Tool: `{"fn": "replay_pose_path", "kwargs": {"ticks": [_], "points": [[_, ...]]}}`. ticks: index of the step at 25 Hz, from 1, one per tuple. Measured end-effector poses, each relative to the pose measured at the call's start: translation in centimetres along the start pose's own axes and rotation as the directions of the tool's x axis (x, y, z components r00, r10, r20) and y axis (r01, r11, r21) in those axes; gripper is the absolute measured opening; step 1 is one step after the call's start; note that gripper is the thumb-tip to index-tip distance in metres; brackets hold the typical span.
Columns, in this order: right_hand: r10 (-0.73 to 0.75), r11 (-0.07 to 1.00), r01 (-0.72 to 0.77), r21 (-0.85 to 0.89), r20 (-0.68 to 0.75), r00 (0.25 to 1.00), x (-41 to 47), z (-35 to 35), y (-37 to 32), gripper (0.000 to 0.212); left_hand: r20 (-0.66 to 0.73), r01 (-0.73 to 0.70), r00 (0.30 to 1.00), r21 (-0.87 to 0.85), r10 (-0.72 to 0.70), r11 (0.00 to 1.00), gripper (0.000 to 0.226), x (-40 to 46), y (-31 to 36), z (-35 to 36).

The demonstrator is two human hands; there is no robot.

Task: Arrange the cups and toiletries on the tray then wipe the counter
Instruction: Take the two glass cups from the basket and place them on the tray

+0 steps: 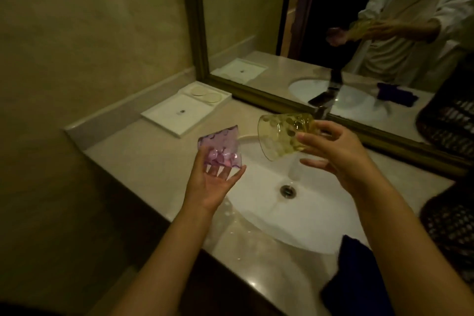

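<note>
My left hand (215,182) holds a clear purple cup (220,149), tilted, over the left rim of the sink. My right hand (336,151) grips a clear yellow cup (282,133), tipped on its side with the mouth facing left, above the basin. A white tray (179,113) lies on the counter at the back left corner, with two round coasters (205,93) in its far section. A dark blue cloth (356,272) lies on the counter's front edge at the right.
The white sink (295,210) with its drain (287,190) fills the middle of the beige counter (143,161). A tap (320,108) stands behind it, water running down. A framed mirror (256,33) backs the counter. A dark woven basket (451,226) stands at the right.
</note>
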State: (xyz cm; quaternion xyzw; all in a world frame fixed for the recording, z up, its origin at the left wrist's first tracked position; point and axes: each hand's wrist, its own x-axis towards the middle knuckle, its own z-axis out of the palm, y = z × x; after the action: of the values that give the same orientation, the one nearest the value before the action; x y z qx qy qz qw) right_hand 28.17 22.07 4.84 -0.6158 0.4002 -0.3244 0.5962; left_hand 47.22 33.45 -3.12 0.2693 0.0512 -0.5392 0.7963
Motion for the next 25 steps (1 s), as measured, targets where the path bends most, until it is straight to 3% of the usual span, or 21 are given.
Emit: {"fn": "replay_pose_path", "kwargs": {"ticks": [4, 8, 11, 15, 22, 25], "points": [[0.05, 0.999, -0.05, 0.001, -0.008, 0.999, 1.6, 7.2, 2.0, 0.051, -0.045, -0.077, 0.995, 0.286, 0.094, 0.955, 0.053, 1.0, 6.4, -3.9], [0.034, 0.997, -0.037, -0.07, -0.047, 0.998, 3.7, 11.9, 3.2, 0.045, -0.106, -0.146, 0.963, 0.564, 0.246, 0.813, 0.054, 2.7, 11.2, -6.2], [-0.011, 0.986, -0.004, -0.167, -0.088, 0.996, 6.2, 14.0, 3.9, 0.052, -0.008, -0.219, 0.949, 0.705, 0.317, 0.675, 0.039, 5.3, 13.5, -6.6], [-0.02, 0.979, -0.001, -0.206, -0.099, 0.995, 11.1, 16.3, 4.6, 0.052, 0.11, -0.319, 0.915, 0.787, 0.389, 0.529, 0.04, 9.7, 16.2, -5.7], [-0.016, 0.986, 0.001, -0.167, -0.086, 0.996, 20.4, 20.2, 4.0, 0.056, 0.141, -0.335, 0.852, 0.886, 0.504, 0.32, 0.05, 17.8, 22.0, -3.9], [-0.021, 0.982, 0.001, -0.19, -0.103, 0.994, 23.3, 21.3, 3.9, 0.058, 0.16, -0.331, 0.86, 0.898, 0.485, 0.29, 0.053, 20.7, 23.7, -3.6]]}}
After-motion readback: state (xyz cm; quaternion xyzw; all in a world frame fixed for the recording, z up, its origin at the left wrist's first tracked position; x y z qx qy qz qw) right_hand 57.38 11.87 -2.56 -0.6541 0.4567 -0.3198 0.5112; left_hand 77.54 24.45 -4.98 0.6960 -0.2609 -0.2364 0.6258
